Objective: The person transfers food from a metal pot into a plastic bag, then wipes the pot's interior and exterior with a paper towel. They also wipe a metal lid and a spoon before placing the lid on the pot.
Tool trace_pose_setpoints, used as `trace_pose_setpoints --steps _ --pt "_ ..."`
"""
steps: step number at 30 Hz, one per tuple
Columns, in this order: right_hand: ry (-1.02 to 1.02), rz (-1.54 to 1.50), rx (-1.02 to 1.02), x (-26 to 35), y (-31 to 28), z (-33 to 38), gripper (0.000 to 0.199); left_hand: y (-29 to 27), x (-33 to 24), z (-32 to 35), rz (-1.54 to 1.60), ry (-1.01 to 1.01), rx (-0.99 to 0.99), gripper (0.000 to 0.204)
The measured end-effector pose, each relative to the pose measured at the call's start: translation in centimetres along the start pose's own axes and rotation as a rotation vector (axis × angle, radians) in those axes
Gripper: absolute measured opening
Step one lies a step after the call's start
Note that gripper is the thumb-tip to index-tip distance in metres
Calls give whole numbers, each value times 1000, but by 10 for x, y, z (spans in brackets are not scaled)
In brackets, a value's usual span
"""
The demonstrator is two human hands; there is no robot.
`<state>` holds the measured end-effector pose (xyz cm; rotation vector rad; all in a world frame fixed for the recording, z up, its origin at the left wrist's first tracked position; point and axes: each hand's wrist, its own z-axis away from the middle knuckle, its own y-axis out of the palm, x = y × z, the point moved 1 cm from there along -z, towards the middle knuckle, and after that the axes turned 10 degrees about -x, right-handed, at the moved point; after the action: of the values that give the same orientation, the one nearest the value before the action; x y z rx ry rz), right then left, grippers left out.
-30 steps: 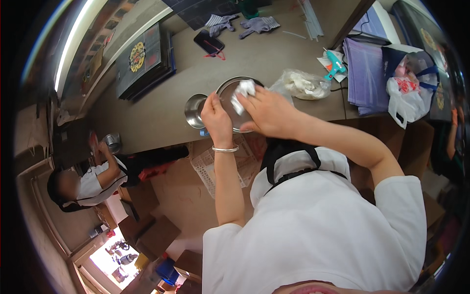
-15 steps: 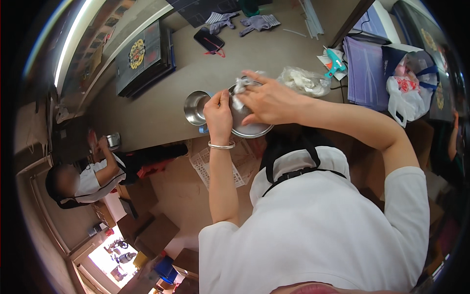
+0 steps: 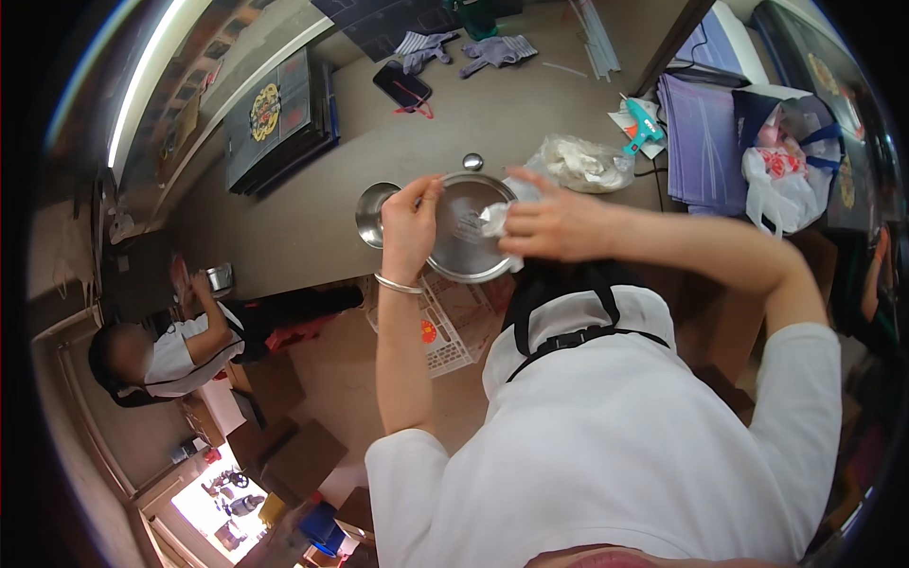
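Observation:
My left hand (image 3: pixel 410 222) pinches the left rim of a round pan lid (image 3: pixel 459 248) with a shiny metal edge, held tilted over the table's front edge. My right hand (image 3: pixel 559 222), partly blurred, presses a crumpled white cloth or tissue (image 3: pixel 493 220) against the lid's right side. Just beyond the lid's far edge is a small shiny round knob (image 3: pixel 472 162); whether it is joined to the lid I cannot tell. A steel pot (image 3: pixel 371 216) stands left of my left hand, partly hidden by it.
On the table are a clear bag of white material (image 3: pixel 580 163), a teal glue gun (image 3: pixel 644 127), a phone (image 3: pixel 402 87), grey gloves (image 3: pixel 498 53) and dark boxes (image 3: pixel 275 118). A white bag (image 3: pixel 781 185) sits at right. Another person (image 3: pixel 180 346) works at left.
My right hand has swept the white cloth from the lid's far left part to its right side. My left hand and the lid have shifted slightly left and nearer; the knob now shows.

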<state>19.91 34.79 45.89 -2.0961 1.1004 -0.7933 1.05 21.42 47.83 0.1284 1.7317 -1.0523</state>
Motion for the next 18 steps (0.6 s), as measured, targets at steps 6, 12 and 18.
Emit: trace_pose_setpoints --steps 6,12,18 --pt "14 125 -110 -6 1 -20 19 -24 13 -10 392 -302 140 60" --pt "400 -64 -191 28 33 -33 20 8 -17 23 203 -46 -280 43" --pt "-47 -136 -8 2 4 -9 29 -13 -12 15 0 -67 -58 30"
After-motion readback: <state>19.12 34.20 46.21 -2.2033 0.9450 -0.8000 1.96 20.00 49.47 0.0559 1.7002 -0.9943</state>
